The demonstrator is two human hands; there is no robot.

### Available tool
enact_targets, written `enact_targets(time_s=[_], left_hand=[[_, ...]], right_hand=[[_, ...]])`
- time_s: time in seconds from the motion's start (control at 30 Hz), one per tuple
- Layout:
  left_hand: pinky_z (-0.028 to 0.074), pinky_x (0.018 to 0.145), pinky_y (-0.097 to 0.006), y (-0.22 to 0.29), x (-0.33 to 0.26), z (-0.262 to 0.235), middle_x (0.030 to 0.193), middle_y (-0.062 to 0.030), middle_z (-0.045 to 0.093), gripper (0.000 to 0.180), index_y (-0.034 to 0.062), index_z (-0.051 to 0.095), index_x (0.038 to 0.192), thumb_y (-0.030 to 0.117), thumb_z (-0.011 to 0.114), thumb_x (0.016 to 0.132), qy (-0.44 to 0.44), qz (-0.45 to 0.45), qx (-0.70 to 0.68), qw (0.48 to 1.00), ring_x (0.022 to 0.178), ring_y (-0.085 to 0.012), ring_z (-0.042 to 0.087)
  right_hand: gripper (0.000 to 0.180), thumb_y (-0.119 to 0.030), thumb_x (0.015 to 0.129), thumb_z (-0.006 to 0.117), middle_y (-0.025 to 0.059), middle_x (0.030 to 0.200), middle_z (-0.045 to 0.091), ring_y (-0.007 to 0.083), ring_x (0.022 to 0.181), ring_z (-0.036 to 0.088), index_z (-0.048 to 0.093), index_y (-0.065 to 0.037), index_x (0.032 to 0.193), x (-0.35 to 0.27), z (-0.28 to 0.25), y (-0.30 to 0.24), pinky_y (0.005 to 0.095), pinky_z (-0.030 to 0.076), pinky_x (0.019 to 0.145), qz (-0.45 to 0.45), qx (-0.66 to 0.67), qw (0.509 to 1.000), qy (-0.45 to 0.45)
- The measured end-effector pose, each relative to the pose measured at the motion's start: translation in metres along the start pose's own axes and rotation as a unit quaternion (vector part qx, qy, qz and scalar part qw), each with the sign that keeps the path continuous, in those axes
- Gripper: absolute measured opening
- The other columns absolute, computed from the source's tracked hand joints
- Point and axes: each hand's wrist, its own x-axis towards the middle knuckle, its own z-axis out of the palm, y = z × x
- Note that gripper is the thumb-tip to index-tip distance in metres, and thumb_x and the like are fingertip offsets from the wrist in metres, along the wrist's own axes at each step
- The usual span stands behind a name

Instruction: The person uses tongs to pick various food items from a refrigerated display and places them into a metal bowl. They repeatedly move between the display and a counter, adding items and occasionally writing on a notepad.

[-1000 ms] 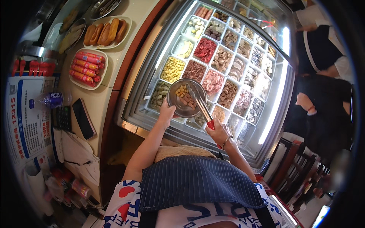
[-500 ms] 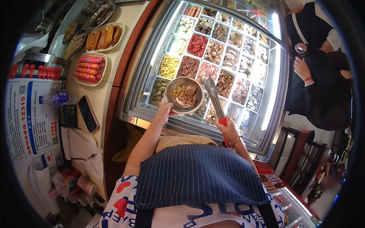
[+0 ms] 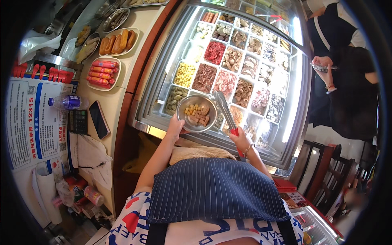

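Note:
My left hand (image 3: pixel 175 125) grips the rim of a round steel bowl (image 3: pixel 187 125), holding it over the near left part of a lit food display case (image 3: pixel 163 118). Inside the bowl lie yellow corn pieces (image 3: pixel 190 110) and pinkish-brown chunks (image 3: pixel 200 116). Metal tongs (image 3: pixel 225 109) with red grips are in my right hand (image 3: pixel 241 141), closed round the handles. Their tips stand just right of the bowl's rim, with nothing visible between them. Under and beyond the bowl are white trays of sliced meat (image 3: pixel 225 83), corn (image 3: pixel 185 74) and green slices (image 3: pixel 176 99).
On the counter at left are a plate of red-wrapped sausages (image 3: pixel 103 72), a plate of brown sausages (image 3: pixel 118 42), a phone (image 3: pixel 99 120), a calculator (image 3: pixel 79 121) and a plastic bottle (image 3: pixel 67 102). Across the case at right stands a person in dark clothes (image 3: pixel 351 94), holding a small object.
The bowl has moved slightly down, with its contents still in it. My right hand and the tongs have shifted a little left and down. The other person's hand has turned.

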Motion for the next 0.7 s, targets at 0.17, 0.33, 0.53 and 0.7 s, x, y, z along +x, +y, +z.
enact_targets(time_s=[0.17, 0.33, 0.53, 0.7], left_hand=[[0.051, 0.044, -0.026, 0.012, -0.029, -0.015, 0.089, -0.0122, 0.054, 0.043, 0.0016, 0.038, 0.112, -0.004, 0.039, 0.07, 0.046, 0.041, -0.034, 0.997, 0.064, -0.0178, 0.06], [0.047, 0.044, -0.023, 0.009, -0.03, -0.034, 0.092, -0.0088, 0.053, 0.04, 0.0018, 0.038, 0.112, -0.003, 0.039, 0.072, 0.087, 0.066, -0.084, 0.99, 0.065, -0.014, 0.057], [0.047, 0.064, -0.025, 0.018, -0.031, -0.036, 0.096, -0.0097, 0.052, 0.041, 0.0014, 0.039, 0.113, -0.004, 0.04, 0.072, 0.103, 0.039, -0.099, 0.989, 0.079, -0.0162, 0.055], [0.042, 0.077, -0.027, 0.024, -0.024, -0.038, 0.1, -0.0092, 0.051, 0.043, 0.0013, 0.038, 0.116, -0.005, 0.04, 0.074, 0.108, 0.034, -0.105, 0.988, 0.089, -0.0169, 0.051]], right_hand=[[0.037, -0.033, 0.069, 0.053, 0.0231, 0.076, 0.056, 0.0335, 0.075, 0.056, 0.051, 0.001, 0.083, 0.096, 0.012, -0.057, 0.0406, 0.043, 0.065, -0.061, -0.255, 0.964, -0.045], [0.035, -0.023, 0.073, 0.047, 0.0236, 0.099, 0.055, 0.0344, 0.093, 0.054, 0.05, 0.0, 0.099, 0.178, 0.056, -0.094, 0.0391, 0.043, 0.08, -0.012, -0.404, 0.908, -0.108], [0.027, -0.015, 0.075, 0.049, 0.0187, 0.101, 0.057, 0.0294, 0.096, 0.055, 0.057, -0.004, 0.098, 0.219, 0.099, -0.107, 0.0359, 0.045, 0.079, 0.047, -0.449, 0.885, -0.112], [0.026, -0.017, 0.079, 0.046, 0.0205, 0.098, 0.057, 0.031, 0.094, 0.056, 0.054, -0.003, 0.1, 0.226, 0.113, -0.096, 0.0363, 0.045, 0.078, 0.062, -0.412, 0.904, -0.098]])
